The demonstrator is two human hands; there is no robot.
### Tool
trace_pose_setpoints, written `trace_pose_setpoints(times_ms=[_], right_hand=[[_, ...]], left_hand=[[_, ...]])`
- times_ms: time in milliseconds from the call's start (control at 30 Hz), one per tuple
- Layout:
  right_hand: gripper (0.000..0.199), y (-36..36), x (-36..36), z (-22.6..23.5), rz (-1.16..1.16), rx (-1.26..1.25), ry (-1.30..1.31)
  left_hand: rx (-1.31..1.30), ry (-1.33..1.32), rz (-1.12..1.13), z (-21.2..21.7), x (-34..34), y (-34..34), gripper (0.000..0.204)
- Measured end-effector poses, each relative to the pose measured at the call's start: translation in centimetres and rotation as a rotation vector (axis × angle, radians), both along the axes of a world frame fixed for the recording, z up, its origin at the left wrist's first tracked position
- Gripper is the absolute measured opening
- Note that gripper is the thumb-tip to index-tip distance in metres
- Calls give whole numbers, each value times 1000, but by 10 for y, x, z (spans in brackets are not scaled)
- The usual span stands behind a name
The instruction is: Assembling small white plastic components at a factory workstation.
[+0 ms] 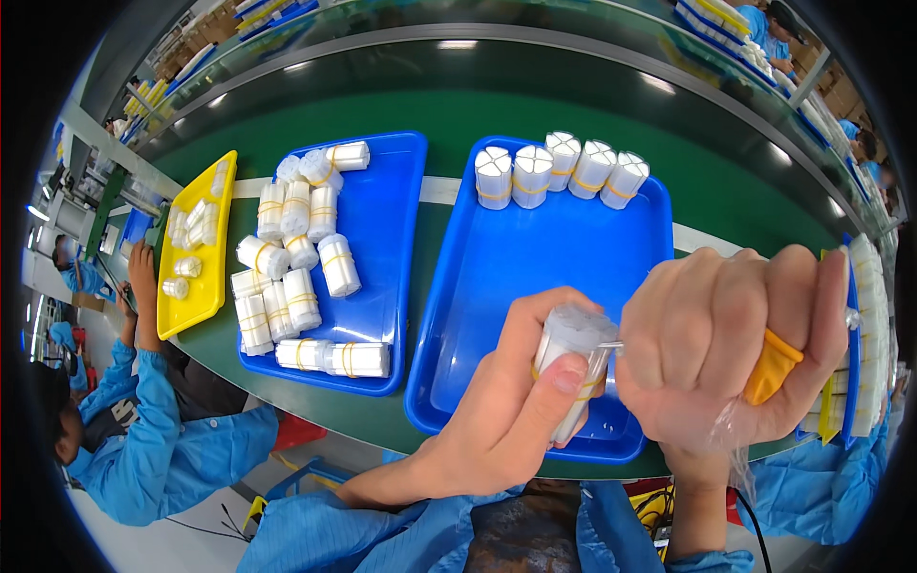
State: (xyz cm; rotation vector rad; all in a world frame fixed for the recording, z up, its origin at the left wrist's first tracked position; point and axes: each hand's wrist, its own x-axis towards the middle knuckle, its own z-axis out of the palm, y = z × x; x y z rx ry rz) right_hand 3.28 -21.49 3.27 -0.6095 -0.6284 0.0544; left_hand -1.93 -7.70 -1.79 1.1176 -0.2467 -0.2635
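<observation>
Left hand: grip clamped around white cylindrical bundle of tubes bound with yellow rubber bands, held upright above near edge of right blue plastic tray.
Right hand: fist closed, orange finger cot on one finger, thin clear film in grip, knuckles touching bundle top.
Right tray: five banded white bundles standing along far wall.
Left blue plastic tray: many like bundles lying.
Yellow tray further left: few small white pieces.
All on green desk.
Person in blue coat at left.
</observation>
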Motion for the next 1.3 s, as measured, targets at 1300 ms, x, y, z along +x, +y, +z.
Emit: trace_pose_setpoints(times_ms=[1300], right_hand=[[80, -6, 16, 14, -548, -1365, -802]], left_hand=[[89, 26, 292, 6, 27, 54, 74]])
